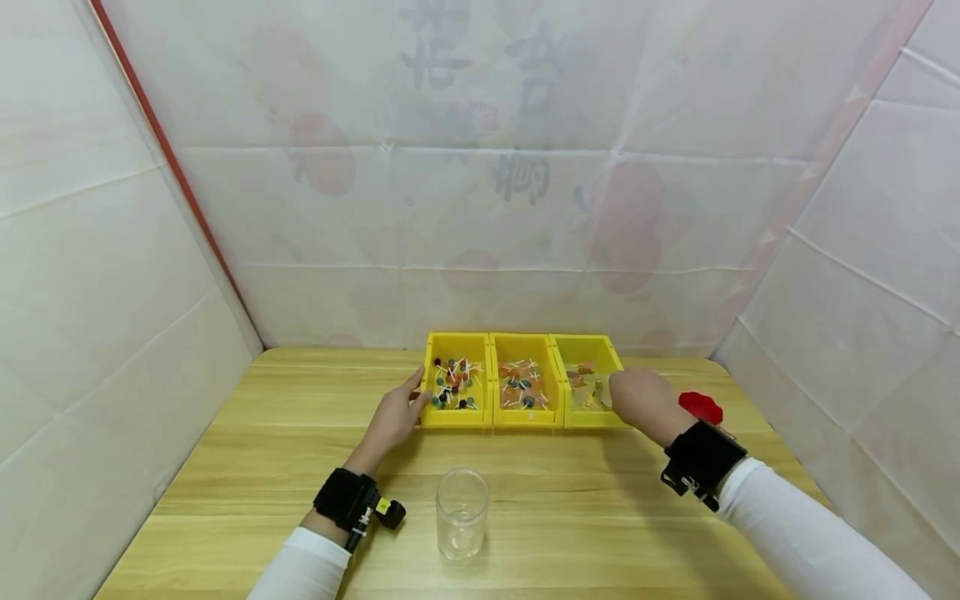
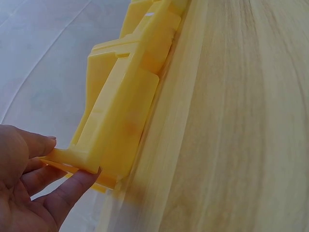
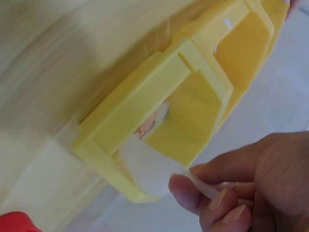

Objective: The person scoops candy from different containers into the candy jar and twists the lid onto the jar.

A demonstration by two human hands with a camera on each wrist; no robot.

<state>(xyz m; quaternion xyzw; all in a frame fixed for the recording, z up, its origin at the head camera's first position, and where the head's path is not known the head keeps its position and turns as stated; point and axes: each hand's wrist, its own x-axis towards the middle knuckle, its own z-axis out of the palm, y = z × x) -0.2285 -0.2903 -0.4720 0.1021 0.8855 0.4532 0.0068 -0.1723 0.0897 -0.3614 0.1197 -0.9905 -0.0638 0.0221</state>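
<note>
Yellow bins [image 1: 527, 419], three side by side, stand with the bench's [image 1: 247, 467] far edge just behind them. At their left end the left hand [image 1: 396, 417], grip narrow, pinches the rim, probably steadying them; at their right, the right hand [image 1: 647, 402] pinches a whitish, scoop-like tool [image 3: 149, 164] angled into the rightmost bin [image 1: 597, 419], seemingly for reaching sweets [image 1: 581, 375]. Open bench separates their front from a clear glass [image 1: 461, 515].
</note>
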